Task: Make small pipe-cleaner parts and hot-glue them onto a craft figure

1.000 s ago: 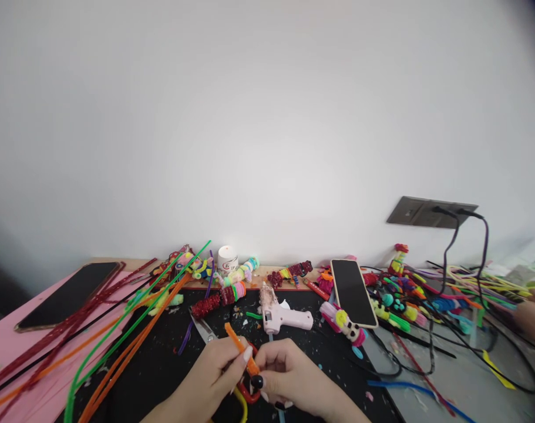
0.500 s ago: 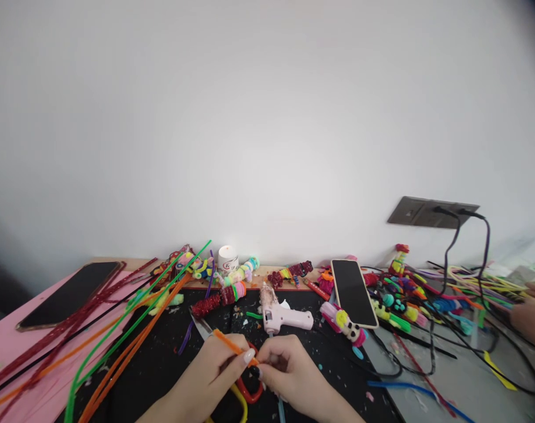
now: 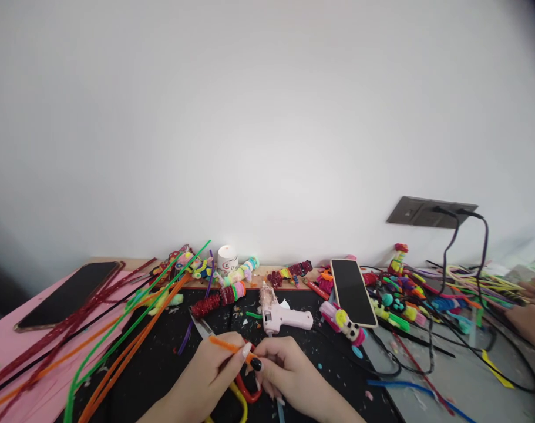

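A short piece of orange pipe cleaner [image 3: 223, 343] runs between my two hands. My left hand [image 3: 214, 370] pinches it between thumb and fingers, one end poking out to the upper left. At its other end, the thumb and fingers of my right hand [image 3: 285, 367] are closed on it. Beneath my hands lie scissors with red and yellow handles [image 3: 243, 405], partly covered; their blade [image 3: 200, 326] points up and left. Just beyond sits a pale pink glue gun [image 3: 289, 319]. Near the blade lies a dark red pipe cleaner figure [image 3: 206, 305].
Long green and orange pipe cleaners [image 3: 130, 352] cross the left side by a dark phone [image 3: 69, 294]. Another phone [image 3: 353, 292], a bead-eyed figure [image 3: 349, 329] and black cables [image 3: 485, 258] are at right. Another person's hand [image 3: 531, 320] is at the right edge.
My right fingers have shifted slightly on the orange pipe cleaner, and its free end has tipped a little lower. The other person's hand at the right has moved slightly.
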Demonstrator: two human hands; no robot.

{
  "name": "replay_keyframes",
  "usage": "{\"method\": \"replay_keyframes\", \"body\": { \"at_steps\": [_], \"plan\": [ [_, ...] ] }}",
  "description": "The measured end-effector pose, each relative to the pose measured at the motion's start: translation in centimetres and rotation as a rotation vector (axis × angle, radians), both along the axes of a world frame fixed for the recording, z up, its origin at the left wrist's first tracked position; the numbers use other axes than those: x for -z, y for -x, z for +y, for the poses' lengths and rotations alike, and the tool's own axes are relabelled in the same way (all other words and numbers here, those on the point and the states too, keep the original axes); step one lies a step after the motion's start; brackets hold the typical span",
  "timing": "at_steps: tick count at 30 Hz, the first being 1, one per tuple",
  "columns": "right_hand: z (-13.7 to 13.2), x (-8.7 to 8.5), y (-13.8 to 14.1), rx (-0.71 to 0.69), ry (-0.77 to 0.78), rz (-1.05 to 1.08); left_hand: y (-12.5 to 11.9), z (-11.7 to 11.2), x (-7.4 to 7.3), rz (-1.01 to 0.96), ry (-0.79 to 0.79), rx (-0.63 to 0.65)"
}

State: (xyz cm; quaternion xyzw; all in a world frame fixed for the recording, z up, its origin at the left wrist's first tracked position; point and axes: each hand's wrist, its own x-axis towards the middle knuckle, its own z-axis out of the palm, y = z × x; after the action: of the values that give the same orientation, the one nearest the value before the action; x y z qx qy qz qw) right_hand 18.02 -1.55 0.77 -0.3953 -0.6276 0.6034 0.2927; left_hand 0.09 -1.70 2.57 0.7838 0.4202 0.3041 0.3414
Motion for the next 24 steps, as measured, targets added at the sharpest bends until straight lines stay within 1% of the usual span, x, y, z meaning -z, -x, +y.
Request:
{"method": "replay_keyframes", "body": {
  "at_steps": [3, 5, 10, 12, 16, 20, 24],
  "plan": [
    [-0.1, -0.1, 0.0, 0.009, -0.058, -0.034, -0.1, 0.0, -0.1, -0.003, -0.001, 0.018],
    [-0.1, -0.2, 0.0, 0.028, -0.135, -0.07, -0.1, 0.0, -0.1, -0.014, 0.002, 0.015],
    [-0.2, -1.0, 0.1, 0.109, -0.441, -0.227, 0.0, 0.0, -0.1, -0.037, 0.026, 0.014],
    [-0.2, -1.2, 0.1, 0.126, -0.527, -0.273, 0.1, 0.0, -0.2, -0.03, 0.027, 0.034],
    [-0.2, -1.3, 0.0, 0.12, -0.579, -0.288, 0.2, 0.0, -0.2, -0.008, 0.002, 0.045],
    [-0.2, -1.1, -0.1, 0.12, -0.598, -0.288, 0.1, 0.1, 0.4, -0.004, 0.005, 0.017],
    [-0.2, -0.9, -0.2, 0.13, -0.588, -0.288, -0.1, 0.1, 0.9, -0.06, 0.092, -0.015]
  ]
}}
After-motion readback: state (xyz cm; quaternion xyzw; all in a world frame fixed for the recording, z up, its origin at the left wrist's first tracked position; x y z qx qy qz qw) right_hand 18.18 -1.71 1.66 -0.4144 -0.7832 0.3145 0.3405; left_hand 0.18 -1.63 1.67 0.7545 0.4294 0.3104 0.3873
